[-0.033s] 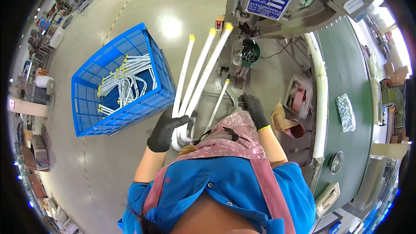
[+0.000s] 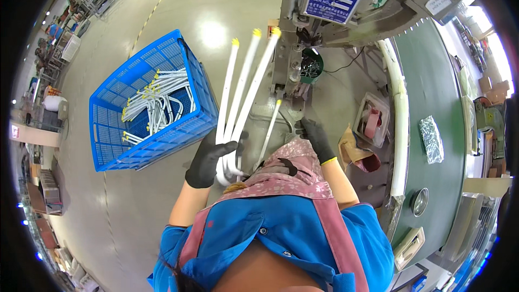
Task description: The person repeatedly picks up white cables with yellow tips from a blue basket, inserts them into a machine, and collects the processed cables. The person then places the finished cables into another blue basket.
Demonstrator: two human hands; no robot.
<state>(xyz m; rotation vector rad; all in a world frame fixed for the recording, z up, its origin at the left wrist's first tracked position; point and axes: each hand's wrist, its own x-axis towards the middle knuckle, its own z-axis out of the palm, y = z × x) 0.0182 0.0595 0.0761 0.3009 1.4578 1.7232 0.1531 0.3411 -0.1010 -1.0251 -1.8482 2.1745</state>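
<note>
My left hand (image 2: pixel 207 159), in a black glove, is closed around several white bent tubes (image 2: pixel 243 92) with yellow end caps. Their long legs stand upright and lean a little right, and their curved ends lie by my apron. One shorter white leg with a yellow tip (image 2: pixel 270 132) rises to the right of the bunch; whether it belongs to the held tubes is hard to see. My right hand (image 2: pixel 318 139), also black-gloved, hangs beside the apron with its fingers loosely apart and nothing visible in them, close to a grey metal frame (image 2: pixel 289 119).
A blue plastic crate (image 2: pixel 146 154) at the left holds similar white tubes. Ahead stands a machine (image 2: pixel 373 27) with a blue label plate; a green bin of small metal parts (image 2: pixel 314 70) sits below it. A green conveyor belt (image 2: pixel 427 86), a clear tub (image 2: pixel 383 113) and a cardboard box (image 2: pixel 351 148) are at the right.
The held tubes have tilted slightly to the left, their yellow tips shifting left. My left hand stays closed on them; my right hand has barely moved.
</note>
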